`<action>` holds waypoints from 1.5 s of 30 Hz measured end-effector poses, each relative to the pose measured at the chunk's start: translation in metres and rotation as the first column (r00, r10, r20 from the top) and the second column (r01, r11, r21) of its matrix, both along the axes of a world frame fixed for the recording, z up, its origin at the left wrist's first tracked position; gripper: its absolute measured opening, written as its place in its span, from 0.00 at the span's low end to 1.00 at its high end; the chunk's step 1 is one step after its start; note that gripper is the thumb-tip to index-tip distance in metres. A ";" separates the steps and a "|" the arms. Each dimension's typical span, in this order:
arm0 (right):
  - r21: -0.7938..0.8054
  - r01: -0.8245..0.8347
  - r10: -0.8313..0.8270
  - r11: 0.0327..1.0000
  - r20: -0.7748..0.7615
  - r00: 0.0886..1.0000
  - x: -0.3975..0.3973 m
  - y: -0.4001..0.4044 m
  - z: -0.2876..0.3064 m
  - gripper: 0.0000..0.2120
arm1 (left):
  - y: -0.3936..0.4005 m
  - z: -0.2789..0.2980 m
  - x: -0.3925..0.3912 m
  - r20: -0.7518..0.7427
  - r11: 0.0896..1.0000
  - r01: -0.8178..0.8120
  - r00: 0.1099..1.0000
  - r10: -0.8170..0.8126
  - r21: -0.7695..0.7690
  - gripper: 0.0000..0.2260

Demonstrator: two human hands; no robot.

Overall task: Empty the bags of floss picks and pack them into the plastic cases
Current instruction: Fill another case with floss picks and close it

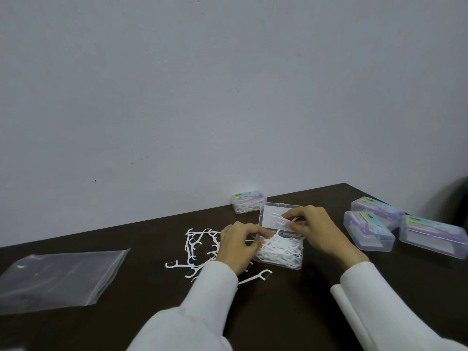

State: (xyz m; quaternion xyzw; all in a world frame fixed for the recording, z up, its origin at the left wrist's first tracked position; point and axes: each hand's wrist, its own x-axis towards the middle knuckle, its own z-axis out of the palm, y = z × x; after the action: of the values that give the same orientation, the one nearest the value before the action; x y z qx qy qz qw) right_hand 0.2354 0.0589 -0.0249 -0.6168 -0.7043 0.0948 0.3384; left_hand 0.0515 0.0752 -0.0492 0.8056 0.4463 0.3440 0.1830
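- Currently both hands over the open plastic case (279, 252) at counter centre; lid (278, 216) stands up at its 12 o'clock edge.
- Left hand (238, 245): at the case's 9 o'clock rim, fingers curled, fingertips pinching into the floss picks in the case (283, 249). Grip closed on picks.
- Right hand (314, 229): at the case's 1 o'clock, thumb and fingers pinching a few floss picks (281, 219) just in front of the lid. Grip closed on those picks.
- Case looks nearly full, a white tangle up to the rim.
- Loose floss picks (200, 247) scattered on the counter (141, 307) at 9 o'clock of the case, partly under the left wrist; one single pick (255, 276) at 6 o'clock, near the left sleeve.
- Empty clear zip bag (58, 277) lies flat, far out at 9 o'clock, well apart from the case.
- Closed filled case (248, 201) at 11 o'clock, against the wall (228, 84).
- Three closed cases with coloured labels (405, 229) clustered at 3 o'clock; blurred, contents unreadable.
- White sleeves on both arms; a white roll or fold (342, 300) beside the right sleeve, cannot tell what.
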 end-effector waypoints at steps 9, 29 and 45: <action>0.054 -0.018 0.029 0.998 -0.196 0.980 -0.001 0.000 0.004 0.12 | 0.001 -0.002 0.003 -0.008 1.000 0.007 1.000 -0.007 -0.010 0.09; 0.023 -0.133 0.087 0.991 -0.862 0.499 -0.022 0.003 -0.014 0.09 | -0.003 0.001 0.002 0.373 0.987 0.002 0.926 0.058 -0.159 0.12; 0.106 -0.049 0.086 0.993 -0.380 0.921 -0.011 0.005 -0.008 0.10 | 0.000 -0.004 0.003 0.441 0.991 -0.048 0.892 0.097 -0.121 0.14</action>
State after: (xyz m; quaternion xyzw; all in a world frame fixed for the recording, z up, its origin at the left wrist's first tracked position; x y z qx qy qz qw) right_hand 0.2246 0.0635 -0.0328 -0.5450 -0.6488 0.1920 0.4952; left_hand 0.0543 0.0751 -0.0534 0.6770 0.4399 0.5017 0.3105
